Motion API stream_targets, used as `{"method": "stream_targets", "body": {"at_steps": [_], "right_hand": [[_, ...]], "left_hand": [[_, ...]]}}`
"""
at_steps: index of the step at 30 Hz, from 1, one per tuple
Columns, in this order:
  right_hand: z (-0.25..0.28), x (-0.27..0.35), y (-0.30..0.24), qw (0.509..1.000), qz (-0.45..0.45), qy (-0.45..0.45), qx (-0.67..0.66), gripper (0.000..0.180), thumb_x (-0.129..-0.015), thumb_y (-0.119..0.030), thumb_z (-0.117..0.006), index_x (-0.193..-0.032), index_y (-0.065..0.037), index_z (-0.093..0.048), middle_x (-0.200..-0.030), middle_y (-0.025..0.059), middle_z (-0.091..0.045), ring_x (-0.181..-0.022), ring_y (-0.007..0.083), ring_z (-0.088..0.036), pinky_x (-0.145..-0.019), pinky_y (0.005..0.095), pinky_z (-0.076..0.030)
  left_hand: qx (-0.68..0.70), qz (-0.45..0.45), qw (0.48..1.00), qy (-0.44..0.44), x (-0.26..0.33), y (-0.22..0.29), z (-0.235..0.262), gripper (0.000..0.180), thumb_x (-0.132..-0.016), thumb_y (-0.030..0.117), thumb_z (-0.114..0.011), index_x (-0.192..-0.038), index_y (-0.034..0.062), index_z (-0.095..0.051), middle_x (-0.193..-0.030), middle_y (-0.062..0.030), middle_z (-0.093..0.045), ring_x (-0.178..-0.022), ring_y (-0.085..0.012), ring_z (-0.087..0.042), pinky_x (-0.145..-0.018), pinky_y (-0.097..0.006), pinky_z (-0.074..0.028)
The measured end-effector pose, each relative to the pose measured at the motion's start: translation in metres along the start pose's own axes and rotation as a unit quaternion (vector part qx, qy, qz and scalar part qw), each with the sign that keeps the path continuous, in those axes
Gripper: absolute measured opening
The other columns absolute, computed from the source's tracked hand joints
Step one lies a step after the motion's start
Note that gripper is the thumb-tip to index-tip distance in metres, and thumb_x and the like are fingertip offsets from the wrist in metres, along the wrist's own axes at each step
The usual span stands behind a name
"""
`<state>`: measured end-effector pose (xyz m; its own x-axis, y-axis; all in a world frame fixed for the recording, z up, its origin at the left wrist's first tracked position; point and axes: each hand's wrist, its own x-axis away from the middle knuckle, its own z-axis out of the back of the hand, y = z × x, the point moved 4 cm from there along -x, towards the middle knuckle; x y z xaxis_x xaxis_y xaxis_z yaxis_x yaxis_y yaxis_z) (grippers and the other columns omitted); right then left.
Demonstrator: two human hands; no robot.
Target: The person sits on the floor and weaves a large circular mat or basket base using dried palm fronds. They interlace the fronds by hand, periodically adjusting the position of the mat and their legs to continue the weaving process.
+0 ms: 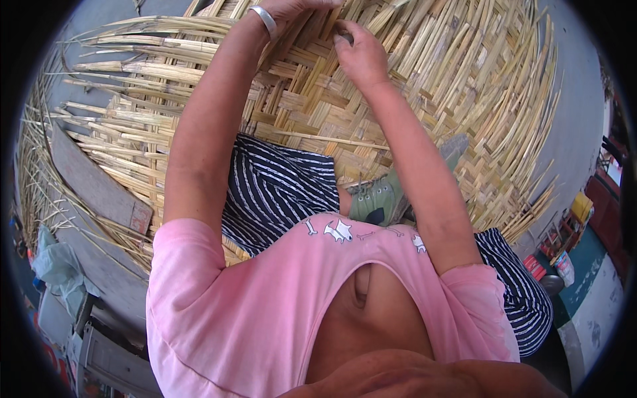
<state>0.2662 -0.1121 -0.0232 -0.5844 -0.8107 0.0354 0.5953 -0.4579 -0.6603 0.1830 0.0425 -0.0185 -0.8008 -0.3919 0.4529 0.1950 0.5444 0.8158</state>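
Beneath the bare left hand (295, 6) and right hand (363, 58) spreads a wide straw-yellow mat (322, 106) of flat, cane-like strips, plaited crosswise, loose ends fanning outward. They look dry, light, springy, liable to split; best held close to the weave. Right fingers curl; whether either hand pinches anything, I cannot tell.

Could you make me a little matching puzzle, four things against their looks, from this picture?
1. Mat
2. Shoe
3. Shirt
4. Bracelet

A. Pink, with small white figures on the front
B. Silvery, a narrow band
C. Woven, straw-coloured, with loose strip ends
D. Green, with laces

Pairs: 1-C, 2-D, 3-A, 4-B
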Motion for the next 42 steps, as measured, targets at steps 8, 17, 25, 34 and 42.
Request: {"method": "stream_targets", "body": {"at_steps": [8, 17, 25, 34, 42], "right_hand": [[-0.004, -0.005, 0.01, 0.994, -0.044, -0.049, -0.09, 0.029, -0.095, -0.029, -0.064, -0.119, -0.018, -0.074, -0.113, 0.0137, -0.072, -0.106, 0.0352, -0.068, -0.093, 0.0443, -0.054], [-0.013, -0.003, 0.012, 0.999, -0.03, 0.007, -0.035, 0.022, -0.094, -0.023, -0.063, -0.112, -0.018, -0.075, -0.115, 0.0119, -0.069, -0.102, 0.0331, -0.069, -0.093, 0.0439, -0.055], [-0.009, 0.014, 0.002, 0.997, 0.055, 0.003, 0.06, 0.026, -0.092, -0.011, -0.061, -0.112, -0.02, -0.075, -0.115, 0.0042, -0.065, -0.1, 0.0307, -0.068, -0.086, 0.0436, -0.057], [-0.005, 0.032, -0.012, 0.962, 0.183, -0.04, 0.196, 0.039, -0.085, -0.003, -0.062, -0.123, -0.009, -0.066, -0.116, 0.0104, -0.063, -0.102, 0.0301, -0.067, -0.087, 0.0423, -0.057], [-0.013, 0.093, -0.013, 0.925, 0.273, -0.027, 0.263, 0.046, -0.089, -0.011, -0.054, -0.134, 0.0, -0.056, -0.136, 0.0136, -0.056, -0.125, 0.0281, -0.053, -0.105, 0.0437, -0.045]], "left_hand": [[0.189, 0.017, 0.982, -0.016, -0.014, -0.002, 0.027, 0.042, -0.095, 0.036, -0.071, -0.125, 0.008, -0.067, -0.104, -0.0061, -0.074, -0.09, -0.021, -0.07, -0.083, -0.038, -0.058], [0.0, -0.238, 0.952, 0.194, 0.027, 0.042, 0.068, 0.03, -0.093, 0.012, -0.066, -0.123, 0.0102, -0.069, -0.102, -0.0018, -0.074, -0.093, -0.0137, -0.067, -0.081, -0.03, -0.051], [-0.216, -0.209, 0.889, 0.346, 0.075, 0.032, 0.091, 0.024, -0.086, -0.004, -0.063, -0.106, 0.0049, -0.075, -0.094, -0.0049, -0.076, -0.084, -0.0141, -0.069, -0.073, -0.03, -0.055], [-0.464, -0.315, 0.752, 0.347, 0.112, 0.046, 0.039, 0.027, -0.092, -0.005, -0.059, -0.114, 0.0018, -0.074, -0.103, -0.016, -0.076, -0.098, -0.0214, -0.073, -0.084, -0.033, -0.057], [-0.522, -0.152, 0.789, 0.284, 0.102, -0.028, 0.041, 0.055, -0.096, 0.021, -0.068, -0.145, 0.0025, -0.052, -0.127, -0.0219, -0.069, -0.117, -0.0343, -0.067, -0.099, -0.041, -0.053]]}}
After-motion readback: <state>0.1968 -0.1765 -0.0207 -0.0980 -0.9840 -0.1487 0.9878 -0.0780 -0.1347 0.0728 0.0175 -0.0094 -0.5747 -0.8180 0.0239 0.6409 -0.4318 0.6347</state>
